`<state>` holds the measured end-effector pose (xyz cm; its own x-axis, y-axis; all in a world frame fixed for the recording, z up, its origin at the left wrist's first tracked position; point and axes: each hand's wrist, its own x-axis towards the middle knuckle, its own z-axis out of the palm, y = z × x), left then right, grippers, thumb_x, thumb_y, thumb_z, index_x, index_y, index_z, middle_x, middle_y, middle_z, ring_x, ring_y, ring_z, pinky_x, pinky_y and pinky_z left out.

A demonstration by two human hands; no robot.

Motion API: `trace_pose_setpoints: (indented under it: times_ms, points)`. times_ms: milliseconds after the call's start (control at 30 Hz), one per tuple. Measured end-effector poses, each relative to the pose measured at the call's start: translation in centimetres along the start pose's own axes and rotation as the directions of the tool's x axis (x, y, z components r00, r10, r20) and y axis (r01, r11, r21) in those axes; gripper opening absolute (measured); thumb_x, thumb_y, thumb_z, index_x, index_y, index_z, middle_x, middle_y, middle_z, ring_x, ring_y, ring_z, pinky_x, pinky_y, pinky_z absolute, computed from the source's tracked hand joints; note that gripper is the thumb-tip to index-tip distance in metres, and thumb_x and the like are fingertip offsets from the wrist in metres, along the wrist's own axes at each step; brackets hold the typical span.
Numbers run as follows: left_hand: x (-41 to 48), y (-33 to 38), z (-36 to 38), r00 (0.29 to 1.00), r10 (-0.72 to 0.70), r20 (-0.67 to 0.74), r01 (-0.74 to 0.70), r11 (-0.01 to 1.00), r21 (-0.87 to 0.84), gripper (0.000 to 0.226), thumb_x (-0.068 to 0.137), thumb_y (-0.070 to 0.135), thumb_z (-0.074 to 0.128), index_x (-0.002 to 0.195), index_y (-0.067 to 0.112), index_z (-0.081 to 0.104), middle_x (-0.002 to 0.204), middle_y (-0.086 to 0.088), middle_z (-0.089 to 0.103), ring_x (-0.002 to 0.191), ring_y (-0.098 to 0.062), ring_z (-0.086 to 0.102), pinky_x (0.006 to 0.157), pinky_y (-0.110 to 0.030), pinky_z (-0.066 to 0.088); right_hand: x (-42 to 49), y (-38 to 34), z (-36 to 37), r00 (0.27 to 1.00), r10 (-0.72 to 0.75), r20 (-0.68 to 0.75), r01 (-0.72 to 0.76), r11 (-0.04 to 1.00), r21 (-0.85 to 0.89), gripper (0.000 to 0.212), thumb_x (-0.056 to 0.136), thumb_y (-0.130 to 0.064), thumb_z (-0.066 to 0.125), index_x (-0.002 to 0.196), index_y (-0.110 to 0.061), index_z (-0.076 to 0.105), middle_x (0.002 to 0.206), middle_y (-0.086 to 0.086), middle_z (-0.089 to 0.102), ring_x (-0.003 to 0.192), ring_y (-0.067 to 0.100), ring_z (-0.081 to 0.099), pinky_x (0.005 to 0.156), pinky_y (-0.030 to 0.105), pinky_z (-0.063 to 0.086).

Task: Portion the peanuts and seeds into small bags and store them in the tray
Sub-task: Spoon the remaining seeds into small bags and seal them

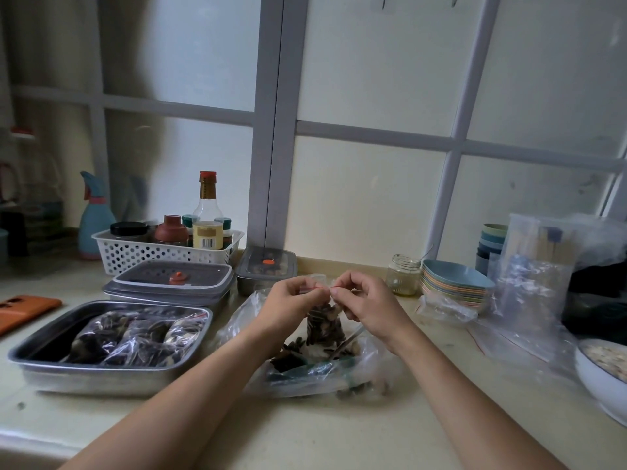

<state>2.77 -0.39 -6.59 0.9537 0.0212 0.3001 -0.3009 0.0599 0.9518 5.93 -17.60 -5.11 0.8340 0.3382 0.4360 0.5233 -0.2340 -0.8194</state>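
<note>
A small clear zip bag [322,325] filled with peanuts and seeds hangs upright at the counter's middle. My left hand [288,305] and my right hand [364,301] both pinch its red zip strip at the top, fingertips almost meeting. Under it lies a large open plastic bag [312,371] with loose dark seeds and peanuts. To the left stands a steel tray [40,351] holding several filled small bags [135,337].
Behind the tray are two lidded steel boxes [173,281] [266,269] and a white basket of bottles [163,254]. A glass jar [403,274], stacked plates [454,283], loose empty bags [529,293] and a white bowl [600,374] stand on the right. An orange phone [27,310] lies far left.
</note>
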Motion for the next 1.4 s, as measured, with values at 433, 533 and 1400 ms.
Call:
trace_pose_setpoints:
  times_ms: [433,533,1400]
  points:
    - [0.5,-0.4,-0.1,0.991,-0.109,-0.078,0.094,0.981,-0.172,0.009,0.096,0.01,0.067,0.093,0.002,0.07,0.071,-0.005,0.061,0.066,-0.015,0.056,0.073,-0.024,0.058,0.3,0.0,-0.5,0.984,0.142,-0.107,-0.126,0.982,0.143,0.011,0.095,-0.009,0.063,0.085,-0.009,0.067,0.07,0.002,0.061,0.059,0.014,0.049,0.053,0.022,0.039]
    - [0.3,-0.2,-0.1,0.991,-0.105,-0.077,0.092,0.982,-0.163,0.007,0.095,0.01,0.068,0.095,0.003,0.07,0.077,-0.005,0.067,0.07,-0.015,0.06,0.071,-0.023,0.059,0.2,-0.1,-0.5,0.986,0.137,-0.094,-0.129,0.988,0.083,0.011,0.096,-0.015,0.064,0.086,-0.013,0.07,0.074,-0.003,0.065,0.067,0.011,0.054,0.065,0.024,0.042]
    - [-0.1,-0.1,0.3,0.998,0.005,-0.057,-0.006,1.0,-0.022,0.019,0.095,0.016,0.07,0.099,-0.003,0.071,0.076,-0.001,0.069,0.068,-0.011,0.06,0.072,-0.025,0.055,-0.4,-1.0,-0.1,0.997,0.074,-0.011,-0.073,0.995,0.074,0.012,0.097,-0.014,0.067,0.089,-0.007,0.072,0.075,0.005,0.063,0.069,0.012,0.056,0.061,0.024,0.052]
